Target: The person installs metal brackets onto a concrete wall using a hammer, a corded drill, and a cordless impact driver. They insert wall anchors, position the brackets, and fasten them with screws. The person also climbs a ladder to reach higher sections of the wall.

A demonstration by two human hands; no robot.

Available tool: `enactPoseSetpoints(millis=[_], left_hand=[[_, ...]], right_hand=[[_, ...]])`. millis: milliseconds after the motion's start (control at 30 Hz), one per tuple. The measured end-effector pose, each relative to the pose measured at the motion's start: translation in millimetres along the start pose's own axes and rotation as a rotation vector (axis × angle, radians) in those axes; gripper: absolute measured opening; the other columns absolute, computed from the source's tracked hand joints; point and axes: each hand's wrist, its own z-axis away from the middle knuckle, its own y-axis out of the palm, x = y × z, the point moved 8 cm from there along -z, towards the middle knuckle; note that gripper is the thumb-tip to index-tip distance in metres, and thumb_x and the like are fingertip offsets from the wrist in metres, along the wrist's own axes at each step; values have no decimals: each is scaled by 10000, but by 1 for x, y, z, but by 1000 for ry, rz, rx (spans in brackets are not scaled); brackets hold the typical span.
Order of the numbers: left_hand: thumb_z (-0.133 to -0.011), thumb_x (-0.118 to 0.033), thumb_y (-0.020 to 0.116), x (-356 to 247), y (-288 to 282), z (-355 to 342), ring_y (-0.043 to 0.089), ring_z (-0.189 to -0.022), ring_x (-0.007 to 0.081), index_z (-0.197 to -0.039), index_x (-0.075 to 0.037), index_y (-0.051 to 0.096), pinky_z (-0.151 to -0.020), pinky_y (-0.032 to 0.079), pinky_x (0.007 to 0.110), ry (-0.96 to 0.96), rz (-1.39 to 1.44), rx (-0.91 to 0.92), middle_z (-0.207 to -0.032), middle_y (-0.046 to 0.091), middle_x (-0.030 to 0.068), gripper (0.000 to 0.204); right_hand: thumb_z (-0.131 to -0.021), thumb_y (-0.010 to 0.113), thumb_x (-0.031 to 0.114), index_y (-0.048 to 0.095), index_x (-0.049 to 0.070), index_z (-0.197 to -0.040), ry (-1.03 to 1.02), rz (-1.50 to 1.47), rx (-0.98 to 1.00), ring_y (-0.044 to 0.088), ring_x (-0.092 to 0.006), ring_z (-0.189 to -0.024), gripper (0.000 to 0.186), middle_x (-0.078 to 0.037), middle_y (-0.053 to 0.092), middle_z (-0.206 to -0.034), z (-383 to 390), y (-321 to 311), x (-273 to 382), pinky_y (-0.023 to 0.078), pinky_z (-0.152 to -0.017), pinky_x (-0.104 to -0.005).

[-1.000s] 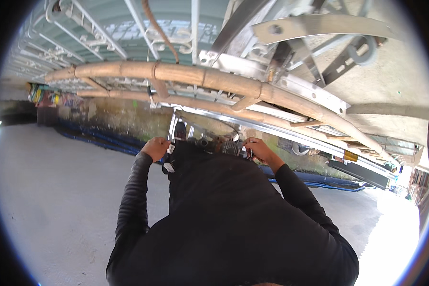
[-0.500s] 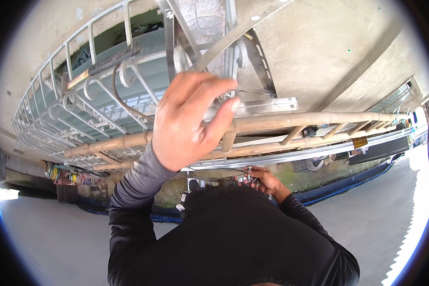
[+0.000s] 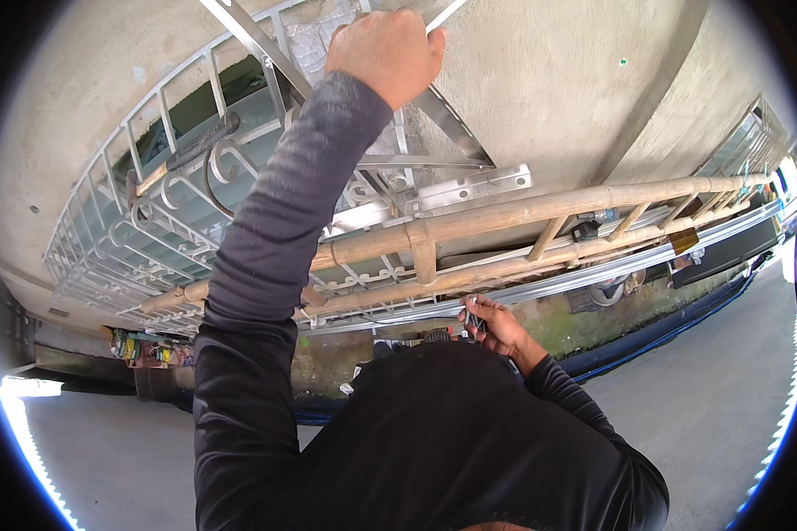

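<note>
My left hand (image 3: 385, 55), its arm raised across the view, is closed around a silver metal bar (image 3: 447, 12) high in the metal bracket frame (image 3: 452, 124) on the wall. Its fingertips are mostly hidden. Lower down, my right hand (image 3: 500, 329) has its fingers wrapped on small dark-and-silver metal pieces, too small to name. Between the hands a bamboo ladder (image 3: 478, 221) lies crosswise, with a long silver rail (image 3: 629, 262) alongside it. A hammer-like tool with a black grip (image 3: 202, 142) hangs on the white window grille (image 3: 164, 102).
A concrete wall (image 3: 558, 80) carries the grille and frame. Blue pipes (image 3: 646, 332) run along the mossy wall base beside the grey floor (image 3: 682, 398). A cluster of colourful items (image 3: 150, 350) is at the left, and a dark panel (image 3: 717, 257) at the right.
My left hand has risen from waist level to the upper metal bar and closed on it. The view has shifted up the wall; my right hand stays low, still holding small pieces.
</note>
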Motion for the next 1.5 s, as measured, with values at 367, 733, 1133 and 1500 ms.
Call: enactPoseSetpoints(millis=[367, 733, 1133, 1500], left_hand=[[-1037, -381, 534, -14, -28, -22, 747, -900, 441, -1093, -33, 690, -855, 571, 579, -84, -79, -100, -926, 754, 244, 385], [-1015, -314, 521, -67, -101, -45, 691, -915, 509, -967, 30, 665, -822, 537, 569, 79, 114, -344, -923, 703, 319, 376], [-1016, -322, 530, -200, -111, -145, 685, -1062, 454, -1199, 68, 638, -939, 508, 542, 331, 751, -349, -1034, 693, 332, 444], [-1047, -236, 499, -290, -19, -240, 451, -1486, 420, -1688, -91, 176, -1247, 346, 465, 795, 472, -114, -1615, 426, 291, 732]], right_hand=[[-1036, 562, 115, 618, 74, -1054, -190, -117, 78, 394, -81, -498, 72, -66, 598, -807, 26, 24, 75, 295, -448, -215], [-1122, 565, 302, 663, 39, -1164, -593, 38, 14, 359, -57, -539, 284, 34, 478, -690, 83, 44, 188, 272, -473, -213], [-1154, 456, 424, 513, 57, -1497, -1440, 105, -278, 338, -43, -531, 506, 45, 426, -666, 208, 52, 372, 287, -474, -208], [-1133, 542, 364, 669, 87, -1177, -1702, 399, -669, 433, -43, -587, 308, 46, 496, -674, 275, -40, 467, 332, -528, -236]])
